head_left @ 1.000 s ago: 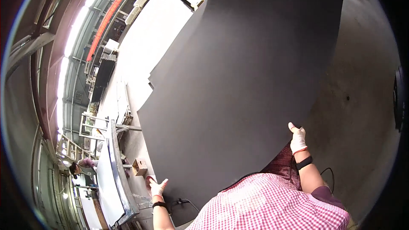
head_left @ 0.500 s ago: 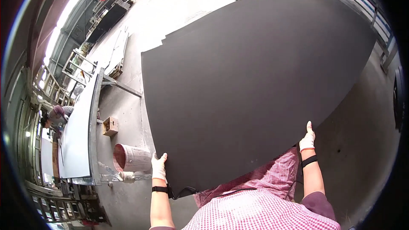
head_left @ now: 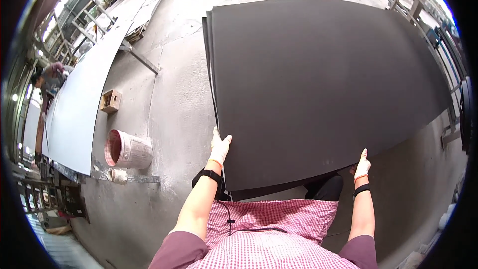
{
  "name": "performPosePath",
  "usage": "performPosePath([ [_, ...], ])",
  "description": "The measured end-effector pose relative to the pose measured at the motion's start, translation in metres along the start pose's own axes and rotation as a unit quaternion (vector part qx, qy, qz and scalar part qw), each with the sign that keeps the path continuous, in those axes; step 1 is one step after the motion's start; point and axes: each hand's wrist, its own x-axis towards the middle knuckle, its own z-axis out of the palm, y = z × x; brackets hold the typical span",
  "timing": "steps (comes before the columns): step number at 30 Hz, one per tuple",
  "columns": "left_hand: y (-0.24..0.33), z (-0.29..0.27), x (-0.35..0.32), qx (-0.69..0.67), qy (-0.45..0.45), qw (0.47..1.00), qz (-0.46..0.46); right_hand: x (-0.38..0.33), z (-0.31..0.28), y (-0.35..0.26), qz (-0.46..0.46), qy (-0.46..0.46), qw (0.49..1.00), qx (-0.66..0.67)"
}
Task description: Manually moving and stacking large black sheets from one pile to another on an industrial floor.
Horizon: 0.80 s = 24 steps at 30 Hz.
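A large, flat dark grey sheet [head_left: 318,84] spreads out in front of me, its near edge just ahead of my checked apron [head_left: 279,249]. My left hand [head_left: 219,147], in a pale glove, is closed on the sheet's left edge with the thumb up. At the near right edge my gloved right hand [head_left: 362,164] grips the same sheet, thumb raised and the other fingers partly hidden. Along the left side, edges of more dark sheets [head_left: 209,60] show beneath the top one. What supports them is hidden.
On the left stands a table with a pale panel [head_left: 79,99], where another person [head_left: 52,74] bends over the far side. A stained bucket [head_left: 128,149] lies on its side near a small wooden box [head_left: 110,101]. Metal railings [head_left: 438,45] stand at the far right.
The sheet now lies lower and further right in view, more nearly lined up with the sheets beneath. My left hand has moved up along its left edge; my right hand keeps its grip.
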Motion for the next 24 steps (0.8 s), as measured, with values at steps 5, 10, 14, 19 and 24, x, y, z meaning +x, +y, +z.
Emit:
performPosePath([
  [5,-0.055,-0.026,0.009,-0.257,0.040,0.966,0.015,0.004,-0.009,0.000,-0.010,-0.044,0.987,-0.154],
  [10,-0.166,-0.158,-0.025,-0.469,0.246,0.848,0.009,-0.031,-0.015,-0.019,-0.130,-0.089,0.957,-0.246],
  [14,-0.298,-0.305,-0.072,-0.534,0.437,0.718,-0.092,-0.077,0.024,-0.043,-0.187,-0.170,0.950,-0.182],
  [19,-0.265,-0.417,-0.078,-0.596,0.420,0.685,0.004,-0.166,0.068,-0.097,-0.251,-0.231,0.926,-0.165],
  [24,-0.209,-0.473,-0.032,-0.561,0.412,0.708,0.121,-0.263,0.132,-0.128,-0.352,-0.360,0.847,-0.170],
])
